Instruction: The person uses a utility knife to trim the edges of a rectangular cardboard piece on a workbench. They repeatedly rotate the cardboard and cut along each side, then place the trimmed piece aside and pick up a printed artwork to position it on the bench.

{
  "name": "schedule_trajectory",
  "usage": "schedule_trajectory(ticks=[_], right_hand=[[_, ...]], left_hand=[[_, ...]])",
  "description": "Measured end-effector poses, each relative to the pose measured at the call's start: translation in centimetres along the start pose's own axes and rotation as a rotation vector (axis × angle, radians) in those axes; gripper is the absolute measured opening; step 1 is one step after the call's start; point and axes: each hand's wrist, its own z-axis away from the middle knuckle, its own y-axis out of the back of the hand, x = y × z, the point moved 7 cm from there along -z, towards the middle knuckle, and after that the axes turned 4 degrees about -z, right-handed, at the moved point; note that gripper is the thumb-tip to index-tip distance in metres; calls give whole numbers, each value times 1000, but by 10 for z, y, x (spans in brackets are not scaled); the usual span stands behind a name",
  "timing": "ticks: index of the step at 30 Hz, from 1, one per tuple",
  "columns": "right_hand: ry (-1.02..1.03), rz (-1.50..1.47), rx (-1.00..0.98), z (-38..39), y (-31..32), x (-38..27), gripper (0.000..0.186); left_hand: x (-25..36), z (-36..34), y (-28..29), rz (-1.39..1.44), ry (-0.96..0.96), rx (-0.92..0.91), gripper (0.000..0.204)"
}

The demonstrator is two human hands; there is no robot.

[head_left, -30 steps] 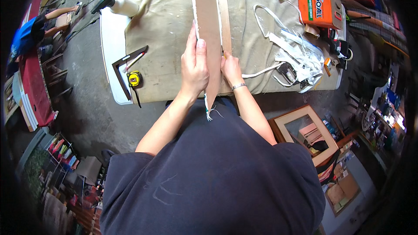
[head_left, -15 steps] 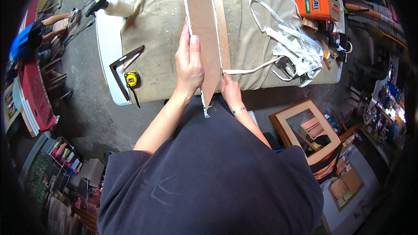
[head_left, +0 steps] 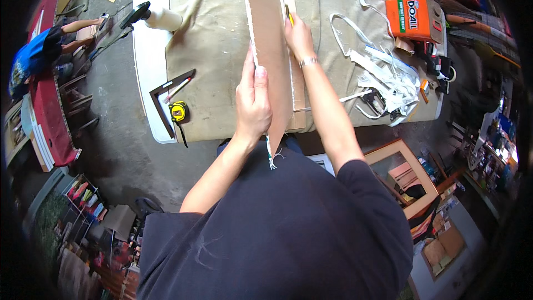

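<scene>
- Left hand (head_left: 254, 103) grips the near edge of a brown board (head_left: 270, 50), thumb on its face, fingers wrapped behind; forearm stretched forward.
- Right hand (head_left: 298, 36) lies beyond the board on the cloth-covered table (head_left: 222, 39), closed on a yellow tool (head_left: 288, 18), wrist bent.
- Board stands on edge mid-table, frayed white fabric along its rim.
- Left of the board: bare cloth, then a tape measure (head_left: 178, 111) and square (head_left: 166, 91).
- Right of the board: white strips (head_left: 388, 72), orange box (head_left: 416, 18).

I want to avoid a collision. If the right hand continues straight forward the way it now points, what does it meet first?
The right hand points away along the brown board. Ahead lies only the tan cloth on the table; the way looks free, though depth is unclear.
</scene>
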Motion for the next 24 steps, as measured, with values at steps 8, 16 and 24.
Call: schedule_trajectory(ticks=[8,16,24], right_hand=[[49,200,-80,-87,-48,17,28],[58,251,-139,-84,-44,4,28],[-11,231,-170,-86,-48,17,29]], left_hand=[[-2,0,12,-68,-1,-2,51],[-4,-1,15,-68,-22,-22,52],[-5,-1,9,-9,53,-46,52]])
